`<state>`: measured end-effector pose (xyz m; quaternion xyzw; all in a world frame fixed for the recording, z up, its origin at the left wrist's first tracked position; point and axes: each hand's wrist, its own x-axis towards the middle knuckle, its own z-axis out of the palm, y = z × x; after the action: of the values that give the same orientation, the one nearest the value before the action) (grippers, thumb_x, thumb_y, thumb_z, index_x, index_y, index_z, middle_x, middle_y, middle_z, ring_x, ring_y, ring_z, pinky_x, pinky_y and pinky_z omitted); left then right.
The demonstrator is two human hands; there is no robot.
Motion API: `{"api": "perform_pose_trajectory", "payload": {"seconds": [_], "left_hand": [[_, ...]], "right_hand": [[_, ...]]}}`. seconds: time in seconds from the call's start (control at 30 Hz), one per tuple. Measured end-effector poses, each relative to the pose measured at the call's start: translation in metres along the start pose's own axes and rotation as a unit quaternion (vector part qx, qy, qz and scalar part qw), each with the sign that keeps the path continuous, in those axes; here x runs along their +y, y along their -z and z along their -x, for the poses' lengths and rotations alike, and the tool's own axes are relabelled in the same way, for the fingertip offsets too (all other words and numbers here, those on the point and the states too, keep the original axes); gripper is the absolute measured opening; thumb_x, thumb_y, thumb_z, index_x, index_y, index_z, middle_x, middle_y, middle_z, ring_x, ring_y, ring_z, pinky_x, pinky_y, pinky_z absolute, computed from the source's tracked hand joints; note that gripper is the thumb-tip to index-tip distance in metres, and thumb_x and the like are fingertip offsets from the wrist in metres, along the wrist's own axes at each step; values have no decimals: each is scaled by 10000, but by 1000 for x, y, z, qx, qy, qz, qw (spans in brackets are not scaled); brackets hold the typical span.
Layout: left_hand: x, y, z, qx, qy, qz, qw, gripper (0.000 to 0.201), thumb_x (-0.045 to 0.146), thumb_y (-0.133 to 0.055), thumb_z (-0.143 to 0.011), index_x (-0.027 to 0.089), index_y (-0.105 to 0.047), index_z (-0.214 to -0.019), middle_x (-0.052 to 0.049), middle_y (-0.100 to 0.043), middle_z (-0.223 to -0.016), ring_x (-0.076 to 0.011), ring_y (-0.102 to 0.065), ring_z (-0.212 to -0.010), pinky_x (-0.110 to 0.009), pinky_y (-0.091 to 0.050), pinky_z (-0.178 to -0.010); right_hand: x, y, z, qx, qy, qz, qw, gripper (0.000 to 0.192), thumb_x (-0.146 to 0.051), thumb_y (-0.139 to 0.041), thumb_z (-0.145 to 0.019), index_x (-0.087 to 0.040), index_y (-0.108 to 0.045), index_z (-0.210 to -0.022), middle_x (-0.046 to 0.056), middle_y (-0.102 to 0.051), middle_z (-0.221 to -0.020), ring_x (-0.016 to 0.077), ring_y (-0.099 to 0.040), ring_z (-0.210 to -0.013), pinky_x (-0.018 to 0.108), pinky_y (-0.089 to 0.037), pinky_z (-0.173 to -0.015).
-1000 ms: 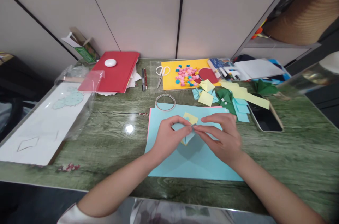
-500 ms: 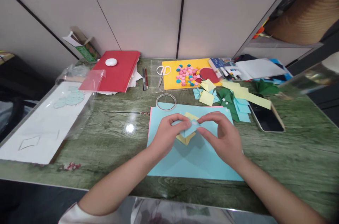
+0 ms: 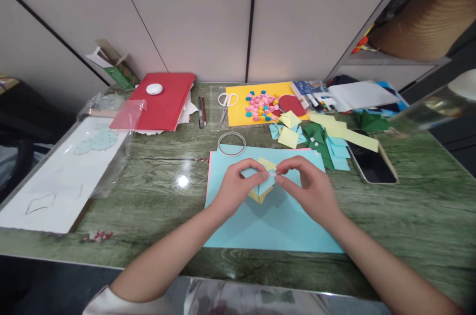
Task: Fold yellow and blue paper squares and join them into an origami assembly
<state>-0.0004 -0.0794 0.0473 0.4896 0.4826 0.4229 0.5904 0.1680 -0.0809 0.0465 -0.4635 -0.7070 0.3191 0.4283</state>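
A small folded paper piece (image 3: 265, 183), light blue with yellow parts, is pinched between both my hands above a large light blue sheet (image 3: 271, 220) lying on the green table. My left hand (image 3: 235, 187) grips its left side with thumb and fingers. From the right, my right hand (image 3: 309, 188) pinches it at the top, fingertips meeting those of the left hand. A yellow corner shows below the fold and another behind it.
A ring of clear tape (image 3: 231, 143) lies just beyond the sheet. Farther back are scissors (image 3: 227, 102), pens (image 3: 202, 110), a yellow sheet with small coloured bits (image 3: 260, 105), red paper (image 3: 161, 100), folded green, blue and yellow papers (image 3: 323, 139), a phone (image 3: 370, 163), and a white drawing (image 3: 59, 176) at left.
Both hands lifted the folded piece slightly off the sheet and drew together at its top; the right hand's fingers curled from flat to pinching.
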Motion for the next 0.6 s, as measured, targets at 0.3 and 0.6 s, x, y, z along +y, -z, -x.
{"api": "perform_pose_trajectory", "payload": {"seconds": [0.3, 0.6], "left_hand": [[1, 1, 0, 7, -8, -22, 1000, 59, 208, -618, -700, 176, -590, -660, 25, -568, -697, -115, -489, -695, -213, -373, -678], [6, -1, 4, 10, -5, -79, 997, 71, 240, -610, -708, 181, -605, -668, 18, -597, -708, -127, -516, -696, -223, -398, -681]], "right_hand": [[-2, 2, 1, 51, 209, 206, 955, 175, -134, -656, -738, -244, -636, -872, -8, -718, -757, 144, -588, -645, 330, -414, -662], [-1, 4, 1, 29, 274, 302, 913, 137, -144, -636, -764, -201, -611, -886, -10, -711, -749, 129, -591, -673, 316, -369, -678]]}}
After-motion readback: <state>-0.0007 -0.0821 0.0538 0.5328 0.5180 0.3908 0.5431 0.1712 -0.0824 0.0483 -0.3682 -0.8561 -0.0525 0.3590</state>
